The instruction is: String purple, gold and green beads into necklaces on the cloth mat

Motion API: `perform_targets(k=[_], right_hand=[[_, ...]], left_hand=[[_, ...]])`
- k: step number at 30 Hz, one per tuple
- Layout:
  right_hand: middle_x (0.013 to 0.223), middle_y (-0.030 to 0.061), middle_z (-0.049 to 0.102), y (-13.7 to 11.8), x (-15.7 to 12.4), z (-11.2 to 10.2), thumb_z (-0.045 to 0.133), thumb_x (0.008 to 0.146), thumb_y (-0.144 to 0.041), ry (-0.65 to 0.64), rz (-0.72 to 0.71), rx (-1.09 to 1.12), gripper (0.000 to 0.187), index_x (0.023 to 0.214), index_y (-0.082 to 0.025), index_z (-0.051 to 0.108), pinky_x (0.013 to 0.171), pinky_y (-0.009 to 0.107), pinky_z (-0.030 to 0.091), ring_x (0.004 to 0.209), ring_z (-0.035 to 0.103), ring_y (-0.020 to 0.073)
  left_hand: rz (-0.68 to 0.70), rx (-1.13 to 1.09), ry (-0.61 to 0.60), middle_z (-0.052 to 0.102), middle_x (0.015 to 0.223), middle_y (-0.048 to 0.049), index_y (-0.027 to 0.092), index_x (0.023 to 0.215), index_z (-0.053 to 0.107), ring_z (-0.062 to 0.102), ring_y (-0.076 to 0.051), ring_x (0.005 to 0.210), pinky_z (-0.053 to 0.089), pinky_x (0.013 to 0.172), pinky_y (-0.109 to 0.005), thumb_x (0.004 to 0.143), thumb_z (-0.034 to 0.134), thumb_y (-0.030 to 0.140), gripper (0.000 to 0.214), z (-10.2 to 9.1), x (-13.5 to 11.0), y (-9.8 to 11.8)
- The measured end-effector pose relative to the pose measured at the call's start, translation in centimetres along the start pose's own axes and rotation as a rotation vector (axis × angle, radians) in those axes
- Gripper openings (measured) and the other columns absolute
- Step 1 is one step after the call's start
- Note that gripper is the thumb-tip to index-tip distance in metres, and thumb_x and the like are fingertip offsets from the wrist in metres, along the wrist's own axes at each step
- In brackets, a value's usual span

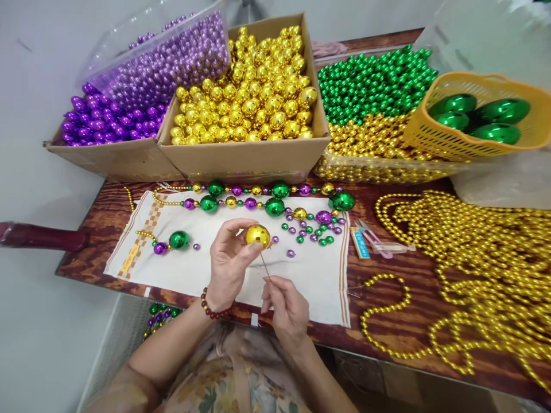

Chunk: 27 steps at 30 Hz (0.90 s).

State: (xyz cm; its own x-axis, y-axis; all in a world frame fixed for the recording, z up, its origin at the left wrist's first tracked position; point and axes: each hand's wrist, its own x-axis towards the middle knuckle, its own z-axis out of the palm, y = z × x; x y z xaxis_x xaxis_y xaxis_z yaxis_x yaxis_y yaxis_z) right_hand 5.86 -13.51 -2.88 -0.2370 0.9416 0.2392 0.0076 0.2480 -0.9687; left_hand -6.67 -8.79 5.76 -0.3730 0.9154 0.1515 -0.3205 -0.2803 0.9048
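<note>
My left hand point(227, 265) pinches a large gold bead point(257, 235) between thumb and fingertips, above a white cloth point(318, 275). My right hand point(284, 305) is closed on a thin needle point(264, 265) whose tip points up into the underside of the gold bead. On the cloth lie a part-strung strand of green, purple and gold beads point(258, 201), a short strand end with a green bead point(178, 239), and several loose small beads point(307, 232).
At the back stand cardboard boxes of purple beads point(99, 123) and gold beads point(249, 97), a clear tray of green and gold beads point(370, 92), and a yellow basket point(477, 143) with large green beads. Gold bead chains point(486, 258) pile up at right; snips point(379, 241) lie beside the cloth.
</note>
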Motion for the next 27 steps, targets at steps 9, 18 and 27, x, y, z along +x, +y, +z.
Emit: perform_targets(k=[9, 18, 27], right_hand=[[0.068, -0.0078, 0.058, 0.6, 0.2, 0.5, 0.041, 0.100, -0.011, -0.020, -0.059, 0.001, 0.022, 0.111, -0.024, 0.056, 0.046, 0.017, 0.046, 0.041, 0.058, 0.0049], [0.059, -0.0095, 0.056, 0.5, -0.7, 0.2, 0.042, 0.099, -0.011, -0.101, -0.071, -0.103, 0.018, 0.108, -0.022, 0.054, 0.044, 0.018, 0.045, 0.036, 0.055, 0.0060], [0.062, -0.0076, 0.060, 0.0, -0.3, 0.9, 0.041, 0.098, -0.011, -0.031, -0.022, -0.079, 0.019, 0.108, -0.020, 0.055, 0.041, 0.017, 0.045, 0.037, 0.057, 0.0063]], left_hand=[[0.023, 0.092, 0.000, 0.060, 0.104, -0.0037, 0.026, 0.109, 0.070, 0.061, -0.013, 0.091, 0.058, 0.080, -0.026, 0.080, 0.076, 0.026, 0.029, -0.3, -0.7, -0.4], [-0.108, -0.043, 0.057, 0.066, 0.096, -0.0020, 0.022, 0.098, 0.068, 0.067, -0.012, 0.077, 0.057, 0.067, -0.025, 0.076, 0.080, 0.034, 0.028, -0.6, 1.5, 0.4], [-0.119, -0.002, 0.030, 0.066, 0.093, -0.0023, 0.022, 0.099, 0.071, 0.064, -0.011, 0.078, 0.055, 0.069, -0.022, 0.073, 0.082, 0.029, 0.030, -0.7, 0.6, -0.7]])
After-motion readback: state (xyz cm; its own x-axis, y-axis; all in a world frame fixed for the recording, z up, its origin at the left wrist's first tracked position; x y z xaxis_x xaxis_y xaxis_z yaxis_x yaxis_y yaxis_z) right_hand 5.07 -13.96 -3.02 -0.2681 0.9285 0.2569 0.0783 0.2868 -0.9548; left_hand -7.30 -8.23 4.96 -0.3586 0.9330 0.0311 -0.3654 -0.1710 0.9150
